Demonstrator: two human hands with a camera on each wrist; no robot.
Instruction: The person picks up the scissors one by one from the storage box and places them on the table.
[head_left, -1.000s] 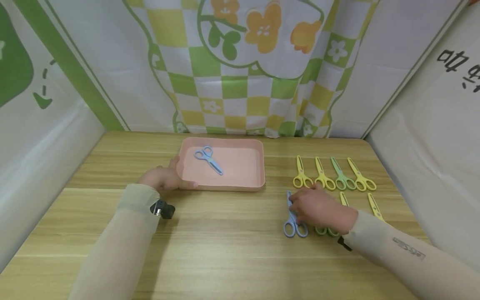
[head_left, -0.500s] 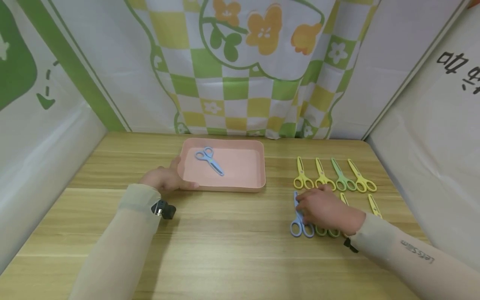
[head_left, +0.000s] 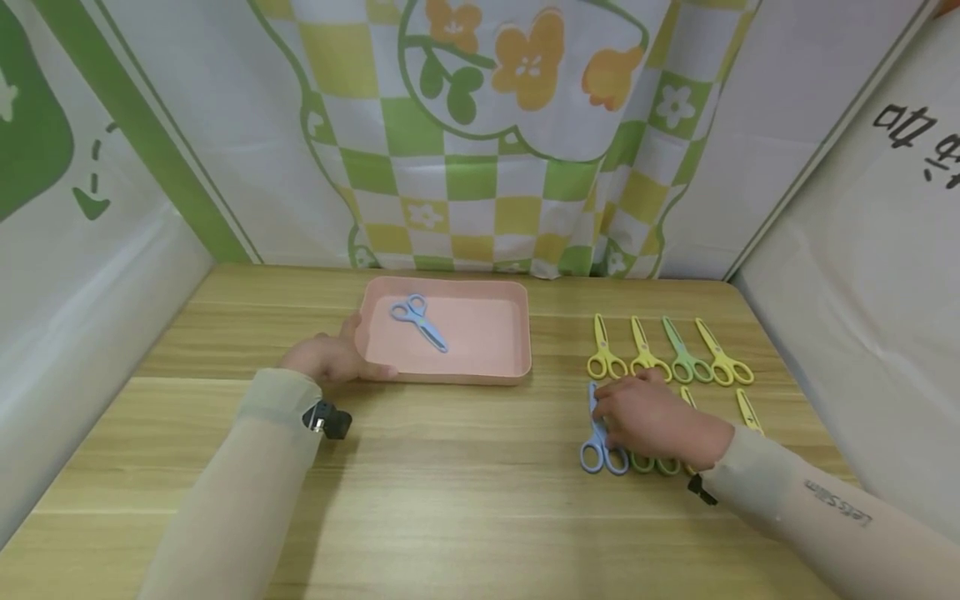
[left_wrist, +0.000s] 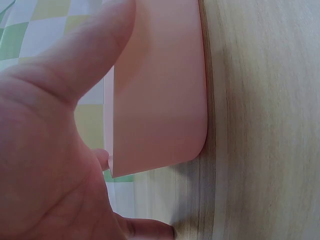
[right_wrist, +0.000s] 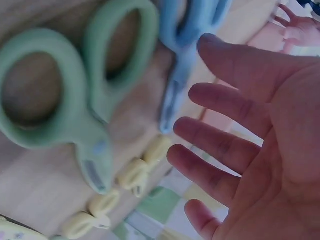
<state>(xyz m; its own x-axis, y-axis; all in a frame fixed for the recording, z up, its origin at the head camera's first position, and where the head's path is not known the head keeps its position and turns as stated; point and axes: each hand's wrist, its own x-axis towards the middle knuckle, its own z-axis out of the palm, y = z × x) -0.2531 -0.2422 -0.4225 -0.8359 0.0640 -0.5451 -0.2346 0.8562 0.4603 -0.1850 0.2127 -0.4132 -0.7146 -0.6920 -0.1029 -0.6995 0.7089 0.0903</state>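
Observation:
My left hand (head_left: 330,354) rests around the left end of a pink tray (head_left: 487,333), thumb along its front wall and another finger at the left rim. Inside the tray lie blue scissors (head_left: 422,323). Over on the right, my right hand (head_left: 648,417) is low over the table beside a second pair of blue scissors (head_left: 597,432), handles toward me. The right wrist view has its fingers spread and apart, thumb tip right at these blue scissors (right_wrist: 185,42). Green scissors (right_wrist: 92,137) lie close by, mostly hidden under the hand in the head view.
Behind the right hand runs a row of yellow scissors (head_left: 602,343) and green scissors (head_left: 678,343), blades pointing away. More yellow scissors (head_left: 748,413) lie right of the hand, partly covered by the arm. A checked curtain (head_left: 495,217) hangs behind the wooden table (head_left: 450,500).
My right hand and the blue scissors beside it have shifted a little to the right, closer to the green scissors, then stayed there. The left hand keeps its place at the tray.

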